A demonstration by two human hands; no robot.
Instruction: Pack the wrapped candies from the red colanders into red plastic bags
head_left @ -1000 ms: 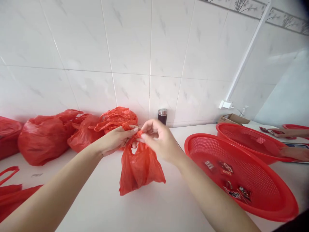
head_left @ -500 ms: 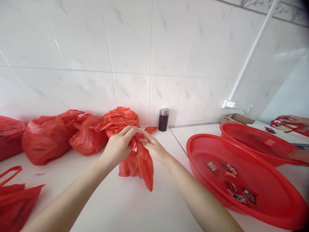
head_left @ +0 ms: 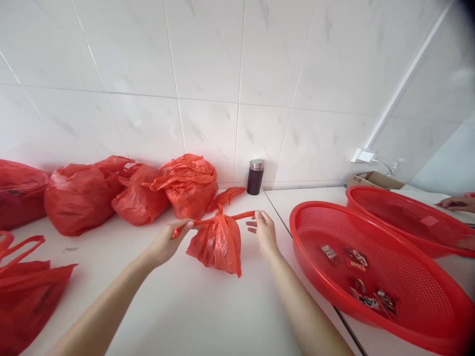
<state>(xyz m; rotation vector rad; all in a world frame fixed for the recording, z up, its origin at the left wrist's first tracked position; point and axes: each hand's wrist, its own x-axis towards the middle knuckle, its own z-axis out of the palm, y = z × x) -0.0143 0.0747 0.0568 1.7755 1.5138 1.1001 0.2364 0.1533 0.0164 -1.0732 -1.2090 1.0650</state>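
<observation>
A small red plastic bag [head_left: 218,242] sits on the white table in front of me, gathered tight at its neck. One of its handles stretches left into my left hand [head_left: 168,242], which is closed around it. The other handle runs right to my right hand [head_left: 264,228], pinched between thumb and forefinger while the other fingers are apart. A loose red end of plastic sticks up behind the neck. Right behind this bag stands a filled red bag [head_left: 191,185].
Several filled red bags [head_left: 83,198] line the tiled wall. At left front lies a flatter red bag [head_left: 33,296]. A dark flask [head_left: 255,177] stands by the wall. To the right, a red basket [head_left: 315,210] holds several small packets; beyond it are another basket [head_left: 371,195] and another person's hand [head_left: 458,203].
My hands were together at the bag's neck. They have moved apart, left and right, pulling the handles out taut. The other person's hand no longer shows the packets it held.
</observation>
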